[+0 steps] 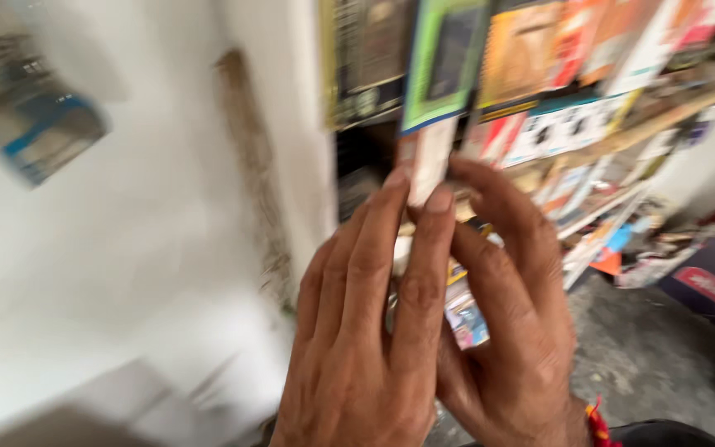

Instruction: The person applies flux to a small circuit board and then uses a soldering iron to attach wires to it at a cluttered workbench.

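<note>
Against the white plastered wall (151,207), the left hand (366,331) lies with fingers straight, pressing a thin green-bordered packet (443,74); the right hand (506,331) pinches its lower end before the wooden shelf (647,124)'s left edge. Seemingly mid-placement, needing steady alignment.

Card (446,62) at top of rack (622,136): bright green border, dark grey centre, thin blue lower edge; strip (430,161) below it white with a reddish margin. Neighbouring packets (531,54) orange and red, one row (564,126) white with black spots under a teal band; small packet (465,319) between the hands pale blue, pink and yellow. Wall (142,232) white, its poster (39,124) grey with blue stripes; floor (655,356) mottled grey; thread (597,422) at right wrist red.
</note>
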